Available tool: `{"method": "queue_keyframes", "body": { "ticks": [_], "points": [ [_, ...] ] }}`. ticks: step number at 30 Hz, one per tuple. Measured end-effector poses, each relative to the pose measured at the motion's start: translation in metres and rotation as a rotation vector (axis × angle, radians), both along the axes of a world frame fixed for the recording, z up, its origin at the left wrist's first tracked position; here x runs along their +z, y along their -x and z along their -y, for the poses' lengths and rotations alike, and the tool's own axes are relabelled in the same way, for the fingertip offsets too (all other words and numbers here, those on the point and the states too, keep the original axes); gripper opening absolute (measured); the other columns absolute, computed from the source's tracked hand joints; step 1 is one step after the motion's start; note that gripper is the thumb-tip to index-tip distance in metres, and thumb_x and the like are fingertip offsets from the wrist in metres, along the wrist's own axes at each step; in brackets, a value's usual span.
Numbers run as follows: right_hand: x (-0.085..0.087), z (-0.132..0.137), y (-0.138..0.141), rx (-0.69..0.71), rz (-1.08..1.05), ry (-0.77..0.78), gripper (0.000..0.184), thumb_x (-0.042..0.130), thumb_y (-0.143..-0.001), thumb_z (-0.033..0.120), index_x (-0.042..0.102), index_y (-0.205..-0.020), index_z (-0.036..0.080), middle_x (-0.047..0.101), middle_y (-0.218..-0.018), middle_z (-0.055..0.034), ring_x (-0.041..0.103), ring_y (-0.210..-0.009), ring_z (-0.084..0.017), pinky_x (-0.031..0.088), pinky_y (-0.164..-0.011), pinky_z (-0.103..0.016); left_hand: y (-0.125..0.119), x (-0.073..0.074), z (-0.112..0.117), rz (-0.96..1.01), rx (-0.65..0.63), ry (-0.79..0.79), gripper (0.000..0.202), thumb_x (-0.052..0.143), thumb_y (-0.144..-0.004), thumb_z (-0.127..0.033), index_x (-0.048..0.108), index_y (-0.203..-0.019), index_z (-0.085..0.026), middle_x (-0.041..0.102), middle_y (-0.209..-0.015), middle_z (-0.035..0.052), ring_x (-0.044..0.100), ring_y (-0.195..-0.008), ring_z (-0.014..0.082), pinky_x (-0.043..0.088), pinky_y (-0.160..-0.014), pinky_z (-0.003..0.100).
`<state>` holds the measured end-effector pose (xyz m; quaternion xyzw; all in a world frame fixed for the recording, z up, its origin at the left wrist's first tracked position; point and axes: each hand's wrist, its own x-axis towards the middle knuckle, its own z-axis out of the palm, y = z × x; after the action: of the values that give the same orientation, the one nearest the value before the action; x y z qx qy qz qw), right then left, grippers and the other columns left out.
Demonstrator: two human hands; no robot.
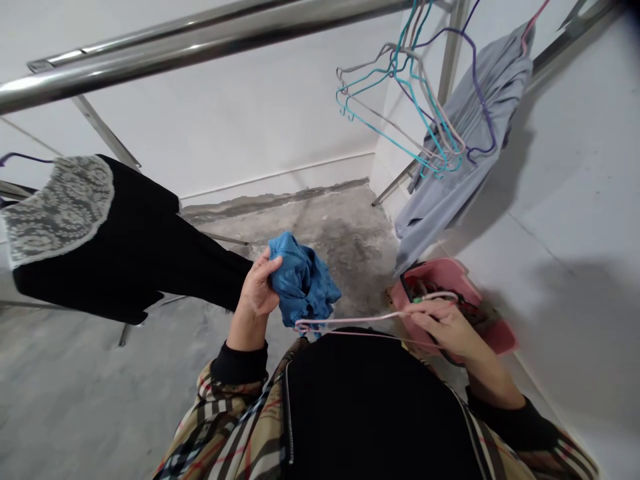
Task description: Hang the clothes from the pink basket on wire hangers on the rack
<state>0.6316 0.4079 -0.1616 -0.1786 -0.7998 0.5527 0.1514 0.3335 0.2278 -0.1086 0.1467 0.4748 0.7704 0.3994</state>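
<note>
My left hand (261, 285) is closed on a crumpled blue cloth garment (304, 280), which hangs in folds to the right of the fingers; its exact kind does not show. A pink clothes hanger (355, 321) is gripped near its hook by my right hand (443, 323). The hanger lies sideways in front of my body, its far end at the lower edge of the blue cloth. Whether that end is inside the cloth or only against it, I cannot tell.
Several hangers (400, 87) dangle from a metal rail (200, 53) above. A grey garment (465, 133) hangs at the right, over a pink basket (447, 267) with things in it. On the left hangs a black garment (135, 233) with a lace collar.
</note>
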Motion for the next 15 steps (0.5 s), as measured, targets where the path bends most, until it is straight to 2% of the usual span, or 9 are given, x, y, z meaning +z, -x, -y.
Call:
{"method": "queue_keyframes", "body": {
  "ticks": [2,5,8,11,13,15],
  "points": [
    [-0.004,-0.001,0.002,-0.12,-0.001,-0.042,0.032,0.057,-0.088,0.045,0.079,-0.09,0.022,0.076,-0.084,-0.0062,0.069,-0.075,-0.019,0.055,-0.068,-0.027,0.0,0.0,0.001,-0.002,0.005,0.021,0.034,0.076,-0.063,-0.024,0.062,-0.092,-0.016,0.064,-0.07,-0.0018,0.062,-0.059,0.0116,0.055,-0.06,0.022],
    [-0.01,-0.001,0.009,-0.21,-0.028,-0.068,0.03,0.057,-0.089,0.044,0.078,-0.095,0.024,0.077,-0.093,-0.0065,0.072,-0.086,-0.022,0.057,-0.079,-0.033,0.0,0.001,0.004,-0.007,-0.008,0.065,0.032,0.076,-0.06,-0.023,0.062,-0.088,-0.016,0.063,-0.067,-0.002,0.061,-0.056,0.0118,0.054,-0.058,0.023],
    [-0.012,0.005,0.022,-0.2,-0.045,-0.089,0.029,0.055,-0.09,0.041,0.078,-0.095,0.023,0.077,-0.096,-0.0063,0.072,-0.087,-0.024,0.057,-0.083,-0.038,-0.002,0.002,0.007,-0.024,-0.056,0.104,0.032,0.076,-0.06,-0.022,0.062,-0.088,-0.017,0.062,-0.067,-0.0016,0.06,-0.056,0.0125,0.053,-0.056,0.023],
    [-0.014,0.017,0.044,-0.161,-0.063,-0.071,0.03,0.053,-0.092,0.038,0.078,-0.092,0.022,0.077,-0.094,-0.0053,0.071,-0.087,-0.024,0.056,-0.083,-0.037,-0.013,0.002,0.004,-0.09,-0.154,0.165,0.03,0.076,-0.064,-0.024,0.063,-0.09,-0.017,0.06,-0.067,-0.0021,0.056,-0.055,0.0112,0.049,-0.055,0.022],
    [-0.018,0.026,0.062,-0.149,-0.094,-0.046,0.032,0.053,-0.091,0.039,0.078,-0.082,0.021,0.075,-0.084,-0.0042,0.069,-0.081,-0.023,0.055,-0.077,-0.034,-0.027,-0.002,-0.003,-0.25,-0.255,0.218,0.021,0.075,-0.067,-0.026,0.063,-0.081,-0.016,0.056,-0.063,-0.0027,0.05,-0.054,0.0099,0.043,-0.055,0.021],
    [-0.025,0.032,0.08,-0.173,-0.142,0.003,0.038,0.053,-0.091,0.042,0.073,-0.068,0.019,0.068,-0.067,-0.0027,0.064,-0.068,-0.02,0.052,-0.068,-0.031,-0.044,-0.009,-0.011,-0.55,-0.344,0.282,0.016,0.075,-0.07,-0.026,0.061,-0.07,-0.017,0.05,-0.059,-0.0029,0.046,-0.054,0.0102,0.039,-0.056,0.022]
  ]
}}
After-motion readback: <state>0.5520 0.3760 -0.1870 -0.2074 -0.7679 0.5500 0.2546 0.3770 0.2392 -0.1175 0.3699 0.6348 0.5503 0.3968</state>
